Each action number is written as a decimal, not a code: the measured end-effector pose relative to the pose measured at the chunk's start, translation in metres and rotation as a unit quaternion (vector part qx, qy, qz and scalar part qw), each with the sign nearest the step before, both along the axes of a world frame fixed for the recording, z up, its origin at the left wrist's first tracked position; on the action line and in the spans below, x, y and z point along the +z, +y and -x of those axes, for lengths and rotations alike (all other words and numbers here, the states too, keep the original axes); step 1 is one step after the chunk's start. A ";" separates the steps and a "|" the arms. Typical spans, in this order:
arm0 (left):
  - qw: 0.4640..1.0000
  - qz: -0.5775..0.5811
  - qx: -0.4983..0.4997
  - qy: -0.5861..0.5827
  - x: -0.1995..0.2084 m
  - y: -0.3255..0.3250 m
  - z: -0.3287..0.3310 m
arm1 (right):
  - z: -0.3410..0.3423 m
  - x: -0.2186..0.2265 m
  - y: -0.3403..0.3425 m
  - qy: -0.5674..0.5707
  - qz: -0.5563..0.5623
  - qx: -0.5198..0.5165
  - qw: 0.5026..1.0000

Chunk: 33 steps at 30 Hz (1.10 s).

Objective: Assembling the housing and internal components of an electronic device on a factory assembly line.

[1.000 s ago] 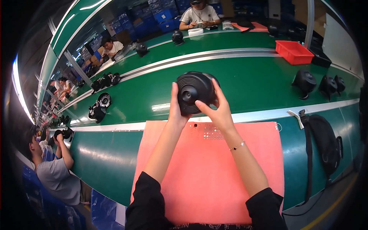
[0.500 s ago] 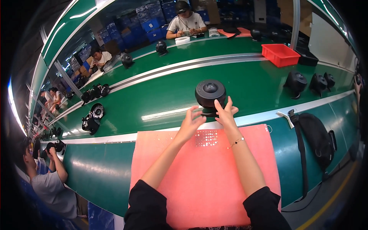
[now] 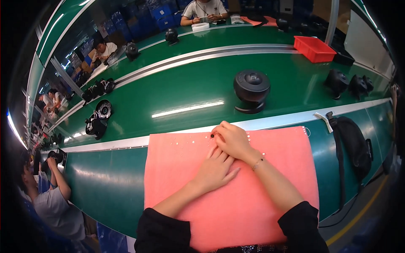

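My left hand (image 3: 216, 170) lies on the pink mat (image 3: 181, 211) with its fingers stretched out, their tips under or against my right hand. My right hand (image 3: 233, 140) is closed in a pinch above the mat's far part, a small black round piece (image 3: 212, 136) at its fingertips. Small shiny round bits (image 3: 193, 142) lie scattered on the mat; my right hand covers most of their rows. Beyond the mat, a black round device (image 3: 252, 87) on a curved foot stands upright on the green surface, apart from both hands.
Black devices (image 3: 336, 82) stand at the right, below a red bin (image 3: 314, 49). A black waist bag (image 3: 352, 145) lies right of the mat. An opened black device (image 3: 99, 118) sits at the left. People work at the far side and a person (image 3: 52, 198) at the left.
Both hands have drawn back from the black device to the mat and come together. My right hand has gone from spread to pinched. The view has shifted slightly.
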<state>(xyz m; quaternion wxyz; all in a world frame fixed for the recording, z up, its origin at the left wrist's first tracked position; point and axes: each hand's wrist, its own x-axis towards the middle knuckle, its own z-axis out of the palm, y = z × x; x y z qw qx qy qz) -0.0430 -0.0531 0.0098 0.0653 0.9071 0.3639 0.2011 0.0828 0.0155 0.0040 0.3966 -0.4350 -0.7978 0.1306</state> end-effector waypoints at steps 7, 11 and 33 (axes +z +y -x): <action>1.000 -0.003 -0.001 -0.018 -0.002 0.000 0.002 | 0.002 0.003 -0.001 -0.002 0.022 0.003 1.000; 1.000 -0.001 0.001 -0.022 -0.001 -0.001 0.002 | 0.003 0.002 -0.002 0.012 0.036 0.009 0.999; 1.000 0.022 0.011 0.009 0.002 -0.002 0.000 | 0.001 0.009 -0.005 -0.015 0.051 0.003 0.999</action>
